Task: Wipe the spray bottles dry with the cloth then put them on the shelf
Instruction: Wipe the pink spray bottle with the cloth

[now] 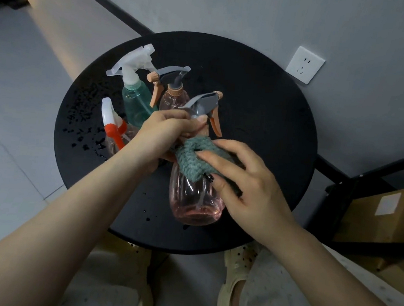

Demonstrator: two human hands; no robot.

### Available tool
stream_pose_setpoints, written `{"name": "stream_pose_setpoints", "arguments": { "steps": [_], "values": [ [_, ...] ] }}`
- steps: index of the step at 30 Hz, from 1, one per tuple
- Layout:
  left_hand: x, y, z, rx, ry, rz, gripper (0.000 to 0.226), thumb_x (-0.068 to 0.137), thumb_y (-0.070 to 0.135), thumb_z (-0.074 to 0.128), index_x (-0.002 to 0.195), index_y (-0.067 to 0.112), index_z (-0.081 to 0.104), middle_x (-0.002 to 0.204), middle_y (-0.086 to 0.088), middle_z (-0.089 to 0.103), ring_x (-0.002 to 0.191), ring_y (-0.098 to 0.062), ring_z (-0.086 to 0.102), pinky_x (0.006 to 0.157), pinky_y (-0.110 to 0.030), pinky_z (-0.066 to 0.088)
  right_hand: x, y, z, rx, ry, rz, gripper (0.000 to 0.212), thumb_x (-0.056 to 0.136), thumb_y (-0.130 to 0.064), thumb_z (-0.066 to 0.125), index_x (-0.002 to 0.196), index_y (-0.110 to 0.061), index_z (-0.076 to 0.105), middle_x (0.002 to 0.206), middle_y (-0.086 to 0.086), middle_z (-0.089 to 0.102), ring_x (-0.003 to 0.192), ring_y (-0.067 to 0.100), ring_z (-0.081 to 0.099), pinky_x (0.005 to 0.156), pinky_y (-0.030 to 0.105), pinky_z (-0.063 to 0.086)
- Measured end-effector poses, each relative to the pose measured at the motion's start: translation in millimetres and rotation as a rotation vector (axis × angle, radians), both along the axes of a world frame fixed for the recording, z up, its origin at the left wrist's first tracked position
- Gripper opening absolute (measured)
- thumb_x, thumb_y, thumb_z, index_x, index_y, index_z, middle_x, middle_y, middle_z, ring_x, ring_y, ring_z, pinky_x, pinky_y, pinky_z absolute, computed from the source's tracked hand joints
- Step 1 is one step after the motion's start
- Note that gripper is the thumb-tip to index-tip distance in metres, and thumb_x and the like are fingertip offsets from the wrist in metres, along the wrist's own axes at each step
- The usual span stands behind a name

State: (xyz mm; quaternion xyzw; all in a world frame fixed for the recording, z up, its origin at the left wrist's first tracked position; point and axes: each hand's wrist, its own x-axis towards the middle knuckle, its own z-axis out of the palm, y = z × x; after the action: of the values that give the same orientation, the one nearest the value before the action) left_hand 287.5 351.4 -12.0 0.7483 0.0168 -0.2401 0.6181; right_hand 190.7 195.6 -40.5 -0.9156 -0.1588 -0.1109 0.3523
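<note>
My left hand (163, 134) grips the neck of a pink spray bottle (195, 201) with a grey and orange trigger head, held above the round black table (261, 114). My right hand (240, 181) presses a green-grey cloth (195, 158) around the bottle's shoulder. Three more spray bottles stand on the table's left part: a green one with a clear white head (134, 97), a pink one with a grey and orange head (171, 93), and a small one with a red and white head (113, 129), partly hidden behind my left wrist.
Water drops (83, 114) lie on the table's left side and near its front edge. A black metal shelf (366, 178) with a cardboard box (387, 215) stands at the right. A white wall socket (304, 64) is behind the table. My feet in sandals are below.
</note>
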Motion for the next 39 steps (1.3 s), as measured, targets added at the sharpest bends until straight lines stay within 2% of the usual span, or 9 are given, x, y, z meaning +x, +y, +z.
{"name": "stream_pose_setpoints", "arguments": {
  "steps": [7, 11, 16, 20, 23, 27, 32, 35, 39],
  "values": [
    [2, 3, 1, -0.01, -0.003, 0.062, 0.017, 0.087, 0.03, 0.062, 0.081, 0.014, 0.063, 0.06, 0.004, 0.062, 0.053, -0.009, 0.059, 0.043, -0.015, 0.042, -8, 1, 3, -0.453, -0.267, 0.324, 0.026, 0.091, -0.029, 0.055, 0.114, -0.025, 0.067, 0.125, 0.002, 0.059, 0.117, 0.03, 0.045, 0.09, 0.045, 0.04],
    [3, 4, 3, -0.012, -0.006, 0.059, 0.016, 0.088, 0.03, 0.06, 0.084, 0.015, 0.064, 0.056, 0.009, 0.062, 0.05, -0.004, 0.059, 0.042, -0.014, 0.043, -8, 1, 3, -0.487, -0.311, 0.345, 0.025, 0.094, -0.029, 0.05, 0.113, -0.025, 0.067, 0.124, 0.002, 0.06, 0.116, 0.027, 0.045, 0.09, 0.044, 0.039],
    [1, 2, 2, -0.023, 0.0, 0.022, 0.02, 0.087, 0.031, 0.062, 0.073, 0.017, 0.063, 0.055, 0.007, 0.061, 0.051, -0.008, 0.057, 0.047, -0.017, 0.041, -1, 0, 1, -0.238, -0.176, 0.111, 0.034, 0.091, -0.026, 0.051, 0.123, -0.021, 0.062, 0.128, 0.004, 0.053, 0.118, 0.025, 0.044, 0.092, 0.039, 0.045],
    [-1, 0, 2, -0.027, 0.029, -0.025, 0.021, 0.087, 0.032, 0.061, 0.075, 0.015, 0.063, 0.064, 0.005, 0.064, 0.058, -0.009, 0.061, 0.046, -0.018, 0.046, 5, 1, -2, 0.18, 0.068, -0.038, 0.038, 0.092, -0.026, 0.048, 0.13, -0.025, 0.054, 0.129, -0.006, 0.047, 0.123, 0.008, 0.045, 0.102, 0.02, 0.039],
    [1, 2, 1, -0.025, 0.034, -0.012, 0.019, 0.086, 0.034, 0.062, 0.079, 0.016, 0.065, 0.076, -0.001, 0.067, 0.069, -0.015, 0.064, 0.054, -0.025, 0.051, 6, 2, -3, 0.281, 0.111, -0.058, 0.037, 0.093, -0.018, 0.051, 0.13, -0.023, 0.054, 0.127, -0.011, 0.048, 0.121, -0.004, 0.044, 0.099, 0.008, 0.035],
    [3, 3, 3, -0.05, 0.048, 0.02, 0.017, 0.088, 0.031, 0.06, 0.078, 0.017, 0.063, 0.069, 0.003, 0.064, 0.062, -0.011, 0.061, 0.047, -0.018, 0.046, 2, -4, 0, 0.118, 0.014, 0.016, 0.039, 0.09, -0.022, 0.05, 0.129, -0.025, 0.055, 0.13, -0.007, 0.046, 0.123, 0.009, 0.045, 0.101, 0.023, 0.041],
    [8, 5, 7, -0.063, 0.034, 0.083, 0.016, 0.089, 0.027, 0.058, 0.076, 0.019, 0.063, 0.077, -0.007, 0.056, 0.064, -0.016, 0.051, 0.04, -0.014, 0.041, -5, -13, 2, -0.315, -0.23, 0.264, 0.028, 0.092, -0.02, 0.054, 0.117, -0.021, 0.066, 0.125, 0.007, 0.056, 0.114, 0.029, 0.047, 0.082, 0.042, 0.051],
    [11, 3, 8, -0.08, 0.032, 0.112, 0.016, 0.089, 0.027, 0.059, 0.075, 0.02, 0.063, 0.087, -0.012, 0.053, 0.076, -0.023, 0.047, 0.042, -0.013, 0.043, -9, -15, 1, -0.399, -0.289, 0.326, 0.026, 0.091, -0.019, 0.055, 0.114, -0.023, 0.066, 0.127, 0.003, 0.05, 0.114, 0.029, 0.046, 0.078, 0.043, 0.05],
    [11, -6, 6, -0.077, 0.032, 0.096, 0.016, 0.089, 0.028, 0.059, 0.077, 0.018, 0.063, 0.079, -0.007, 0.059, 0.072, -0.023, 0.053, 0.047, -0.015, 0.045, -6, -15, 1, -0.346, -0.269, 0.219, 0.028, 0.093, -0.02, 0.052, 0.117, -0.022, 0.065, 0.125, 0.005, 0.054, 0.113, 0.027, 0.046, 0.082, 0.041, 0.05]
  ]
}}
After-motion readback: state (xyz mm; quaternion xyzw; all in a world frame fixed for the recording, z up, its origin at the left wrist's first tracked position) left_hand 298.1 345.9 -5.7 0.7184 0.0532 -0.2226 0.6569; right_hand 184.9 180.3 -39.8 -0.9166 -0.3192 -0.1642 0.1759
